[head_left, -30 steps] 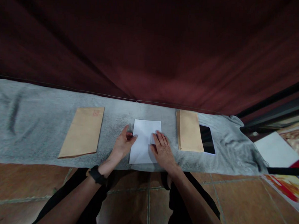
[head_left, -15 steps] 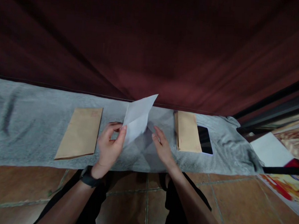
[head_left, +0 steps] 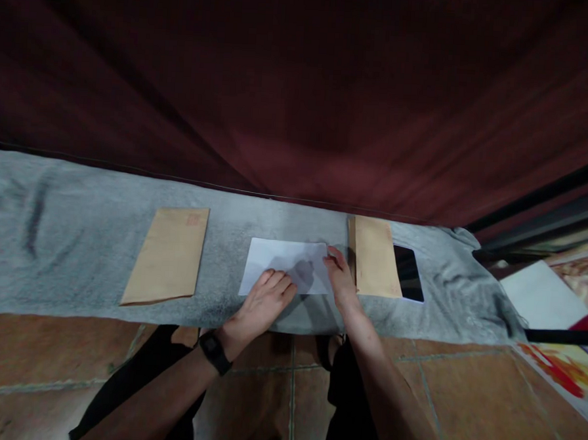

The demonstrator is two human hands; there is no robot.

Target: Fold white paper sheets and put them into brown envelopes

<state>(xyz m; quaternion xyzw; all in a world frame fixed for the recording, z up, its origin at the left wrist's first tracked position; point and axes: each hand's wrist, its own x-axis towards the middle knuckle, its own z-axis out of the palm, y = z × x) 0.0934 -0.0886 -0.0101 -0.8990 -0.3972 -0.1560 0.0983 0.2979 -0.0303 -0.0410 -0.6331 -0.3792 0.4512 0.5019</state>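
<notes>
A white sheet of paper, folded to an oblong, lies flat on the grey cloth in front of me. My left hand rests on its near edge with the fingers laid down on the paper, holding nothing. At the paper's right end, my right hand has its thumb and fingers closed on the edge. A brown paper envelope lies to the left, apart from both hands. Close by on the right is a stack of brown envelopes.
A dark-screened phone or tablet sticks out from under the envelope stack. The grey cloth covers the narrow surface, with a dark red curtain behind it. White card and printed boxes stand at far right. Floor tiles show below.
The paper has gone from raised and partly unfolded to flat on the cloth. My left hand has let go of its edge and moved right onto it; my right hand has reached its right end.
</notes>
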